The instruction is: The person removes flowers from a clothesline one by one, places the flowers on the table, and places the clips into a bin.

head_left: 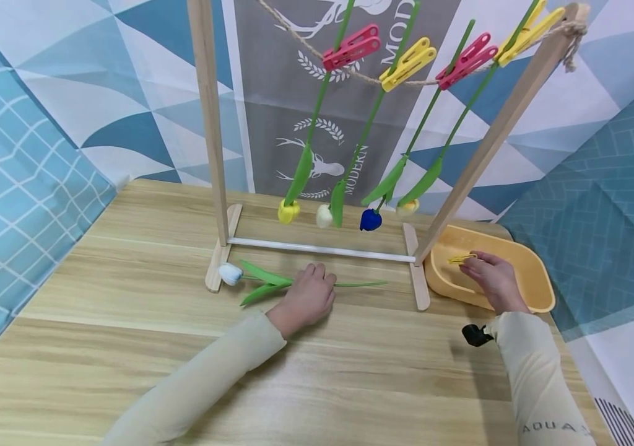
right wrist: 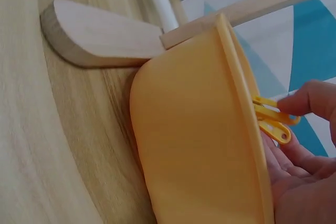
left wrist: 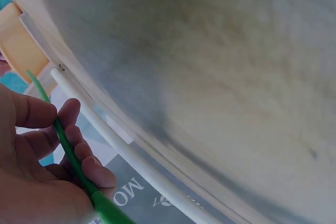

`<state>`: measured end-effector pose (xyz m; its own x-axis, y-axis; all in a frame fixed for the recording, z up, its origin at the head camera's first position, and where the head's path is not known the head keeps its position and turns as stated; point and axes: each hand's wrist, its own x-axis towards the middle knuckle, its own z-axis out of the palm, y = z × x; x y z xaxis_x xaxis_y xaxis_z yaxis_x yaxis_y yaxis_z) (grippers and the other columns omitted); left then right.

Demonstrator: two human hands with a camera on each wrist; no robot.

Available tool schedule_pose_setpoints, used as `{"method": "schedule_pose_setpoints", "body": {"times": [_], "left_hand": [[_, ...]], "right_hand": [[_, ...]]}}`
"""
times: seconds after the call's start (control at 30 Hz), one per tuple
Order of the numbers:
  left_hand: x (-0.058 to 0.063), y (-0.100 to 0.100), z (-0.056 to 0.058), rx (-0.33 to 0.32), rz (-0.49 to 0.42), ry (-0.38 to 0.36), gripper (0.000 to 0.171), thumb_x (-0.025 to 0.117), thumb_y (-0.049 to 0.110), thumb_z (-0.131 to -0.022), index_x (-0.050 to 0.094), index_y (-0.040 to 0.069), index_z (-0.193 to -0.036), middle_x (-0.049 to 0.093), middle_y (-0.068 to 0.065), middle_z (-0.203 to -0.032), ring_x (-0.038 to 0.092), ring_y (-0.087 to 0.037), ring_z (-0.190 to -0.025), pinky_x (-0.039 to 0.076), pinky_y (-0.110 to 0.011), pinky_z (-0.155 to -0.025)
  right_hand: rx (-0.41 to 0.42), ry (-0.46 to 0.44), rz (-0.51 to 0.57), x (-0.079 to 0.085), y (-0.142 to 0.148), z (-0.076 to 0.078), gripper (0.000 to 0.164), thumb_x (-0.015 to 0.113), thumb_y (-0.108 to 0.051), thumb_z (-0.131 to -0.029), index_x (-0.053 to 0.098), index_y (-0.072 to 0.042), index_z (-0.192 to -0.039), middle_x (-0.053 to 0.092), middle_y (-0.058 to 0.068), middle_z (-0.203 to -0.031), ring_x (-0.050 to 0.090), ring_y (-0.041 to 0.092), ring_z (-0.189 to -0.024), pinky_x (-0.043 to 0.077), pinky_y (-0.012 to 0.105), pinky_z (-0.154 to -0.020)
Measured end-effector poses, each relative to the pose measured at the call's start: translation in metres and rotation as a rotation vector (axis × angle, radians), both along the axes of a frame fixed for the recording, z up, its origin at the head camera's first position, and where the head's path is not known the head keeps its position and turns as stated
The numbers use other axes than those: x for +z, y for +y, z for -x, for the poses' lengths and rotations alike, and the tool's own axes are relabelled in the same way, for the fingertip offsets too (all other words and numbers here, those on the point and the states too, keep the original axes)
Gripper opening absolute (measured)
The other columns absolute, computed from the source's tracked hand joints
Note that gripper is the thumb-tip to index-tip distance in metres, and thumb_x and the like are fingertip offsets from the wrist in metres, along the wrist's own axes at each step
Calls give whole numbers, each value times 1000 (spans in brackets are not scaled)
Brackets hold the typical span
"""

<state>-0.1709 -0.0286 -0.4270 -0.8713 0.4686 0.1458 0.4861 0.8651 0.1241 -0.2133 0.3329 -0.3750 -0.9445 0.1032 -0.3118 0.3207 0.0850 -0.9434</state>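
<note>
As the left wrist view shows, unlike the head view, the flower [head_left: 275, 281] is pinched by left fingers [left wrist: 69, 111]; over the tub [head_left: 534, 279] at the flower's three o'clock, a yellow clip [right wrist: 270, 114] is pinched by right fingers [right wrist: 302, 156].

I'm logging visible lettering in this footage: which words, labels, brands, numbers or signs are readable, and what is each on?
"MODERN": sideways, low on the grey panel.
"MOD": higher on that panel, cut off by the head view's top edge.
"MO": grey panel, left wrist view; only part of the word shows.
"AQUA": right sleeve; the mark after it is unreadable.
No numbers are readable.
</note>
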Motion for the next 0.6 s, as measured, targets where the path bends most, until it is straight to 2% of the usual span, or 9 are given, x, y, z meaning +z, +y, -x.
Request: {"method": "schedule_pose_setpoints", "body": {"times": [0.1, 0.23, 0.47, 0.6], "left_hand": [[-2, 1, 1, 3, 3, 8, 18, 45, 19, -93, 58, 7, -95, 54, -10, -92, 49, -25, -87, 43, -36, -72], [-3, 3, 4, -4, 3, 10, 16, 46, 18, -92, 58, 8, -94, 54, -11, -93, 50, -25, -89, 44, -37, -73], [1, 10, 9, -11, 57, -10, 16, 47, 20, -92, 59, 10, -95, 56, -11, -98, 52, -26, -97, 46, -38, -77], [4, 17, 10, -23, 89, -50, 17, 47, 21, -92, 59, 10, -98, 55, -11, -100, 52, -26, -98, 46, -38, -79]], "right_hand": [[62, -8, -96, -2, -1, 3, 67, 53, -20, -94, 17, 7, -144, 46, -1, -107, 63, -7, -81, 51, 17, -82], [99, -15, -176, -3, -3, 7, 67, 53, -21, -95, 19, 9, -144, 48, -2, -105, 62, -8, -81, 50, 19, -85], [148, -35, -232, -6, -2, 13, 63, 52, -23, -95, 24, 11, -140, 58, -13, -90, 63, -7, -82, 51, 22, -86], [159, -57, -266, -8, -2, 15, 61, 51, -25, -95, 27, 10, -139, 58, -14, -89, 63, -6, -82, 51, 23, -86]]}}
